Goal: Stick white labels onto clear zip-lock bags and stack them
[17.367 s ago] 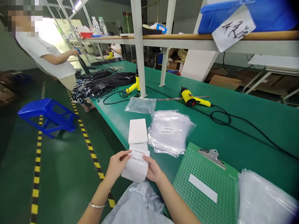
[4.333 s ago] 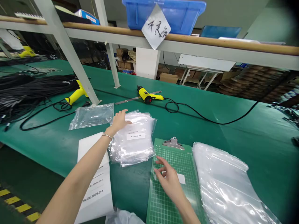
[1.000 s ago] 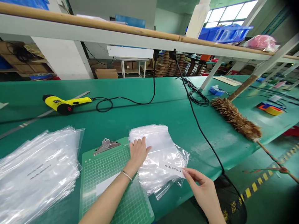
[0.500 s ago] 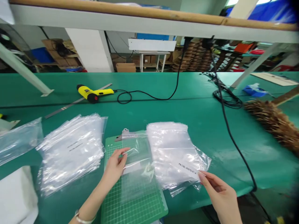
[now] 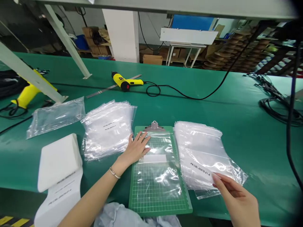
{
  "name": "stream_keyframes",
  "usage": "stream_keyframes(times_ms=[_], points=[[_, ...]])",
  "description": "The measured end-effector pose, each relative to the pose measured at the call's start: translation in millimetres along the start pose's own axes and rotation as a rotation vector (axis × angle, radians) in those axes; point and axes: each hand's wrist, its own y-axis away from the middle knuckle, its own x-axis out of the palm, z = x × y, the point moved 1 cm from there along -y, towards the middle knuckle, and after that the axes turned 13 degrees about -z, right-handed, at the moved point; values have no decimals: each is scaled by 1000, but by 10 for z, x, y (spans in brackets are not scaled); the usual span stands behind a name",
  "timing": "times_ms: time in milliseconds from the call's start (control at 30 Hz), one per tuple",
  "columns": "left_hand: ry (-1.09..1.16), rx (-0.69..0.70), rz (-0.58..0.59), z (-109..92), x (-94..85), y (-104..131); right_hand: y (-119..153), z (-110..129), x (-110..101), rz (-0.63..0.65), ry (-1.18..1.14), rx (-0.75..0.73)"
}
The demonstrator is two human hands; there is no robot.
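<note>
Rests with spread left hand (image 5: 136, 149) on the clear bag (image 5: 158, 183), now more centred upon green clipboard (image 5: 165, 206) (before, more to the right); still pinches printed label (image 5: 200, 169) with right hand (image 5: 236, 192), over bag stack (image 5: 199, 138).

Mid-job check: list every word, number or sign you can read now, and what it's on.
"PN:CBL-00578-01-A": label in the right hand; the fifth digit is slightly soft.
Left bag stack: two printed lines, too small to read surely.
Folded label stack: print too blurred.
Yellow tool on the metal strip: marking too small.
</note>
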Motion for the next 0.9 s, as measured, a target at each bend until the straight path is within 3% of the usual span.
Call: stream_keyframes(times_ms=[133, 300, 467, 700, 900], points=[[36, 8, 35, 74, -38, -17, 117, 53, 61, -44, -13, -33], [122, -44, 67, 163, -212, 91, 135, 65, 92, -34, 21, -64], [209, -51, 166, 285, -222, 148, 99, 6, 170, 106, 33, -25], [199, -53, 184, 330, -173, 140, 466, -75, 621, 437, -148, 193], [180, -35, 209, 342, -175, 140, 554, -193, 791, 480, -158, 271]])
